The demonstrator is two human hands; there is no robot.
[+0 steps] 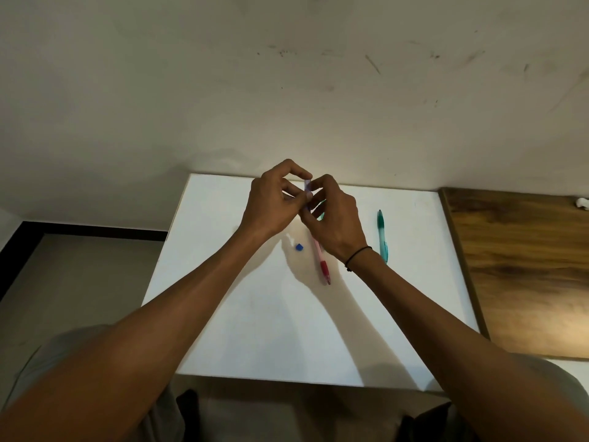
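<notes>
From the head camera, your 2 hands meet above the far half of the white table (255, 330), toward 12 o'clock from its middle. Between them stands a thin, clear, bluish pen tube (307, 189), nearly upright and lifted off the surface. Your left hand (271, 199) pinches its upper part, forefinger arched over the top and thumb pressed in from the 9 o'clock side. Your right hand (334, 224) closes curled fingers on the lower part from the 3 o'clock side; how far the tube runs down behind those fingers cannot be told. A black wristband (358, 255) sits on your right wrist.

Below the hands, at 6 o'clock from them, a small blue cap (299, 247) lies on the table. Just beside it at 3 o'clock lies a red pen (322, 264), partly under your right wrist and apart from the cap. A green pen (382, 237) lies farther toward 3 o'clock, roughly parallel to the red one and well apart from it.

The near half of the table, toward 6 o'clock, is bare white surface crossed only by your forearms and their shadows. The far edge meets the wall (287, 90) just beyond your fingers. The 9 o'clock edge drops off to the floor (79, 282). The 3 o'clock edge butts against a wooden board (522, 275), with a small white object (581, 204) at its far corner.
</notes>
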